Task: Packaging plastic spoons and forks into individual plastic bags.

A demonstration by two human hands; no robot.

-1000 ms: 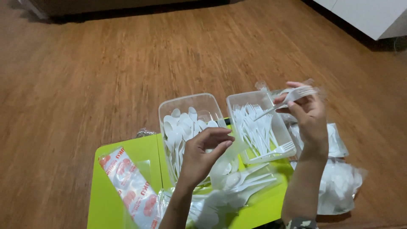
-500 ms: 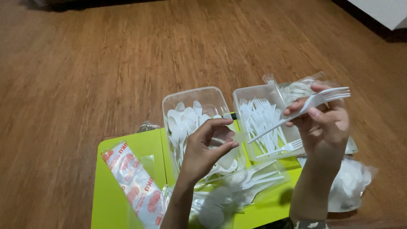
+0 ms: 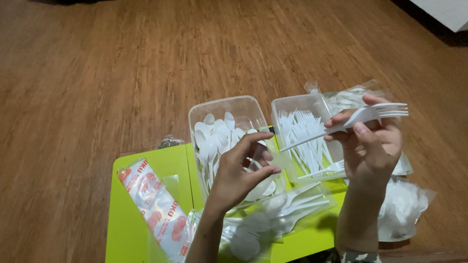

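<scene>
Fingers of right hand [image 3: 371, 141] pinch white fork [image 3: 351, 119]; left hand [image 3: 239, 173] hovers loosely curled.

Two clear tubs [image 3: 229, 104], two hands [image 3: 241, 173], one red-printed packet [image 3: 153, 199].

Her left hand [image 3: 239, 173] hangs low, fingers curled inward, thumb stretched out to the side. The right hand [image 3: 370, 141] is raised higher, fingertips and thumb pinched together, forearm upright.

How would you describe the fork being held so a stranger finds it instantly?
Start at the lime-green table and its two clear tubs. Above the right tub of forks, the right hand pinches one white plastic fork. It alone is lifted, tines pointing right.
</scene>
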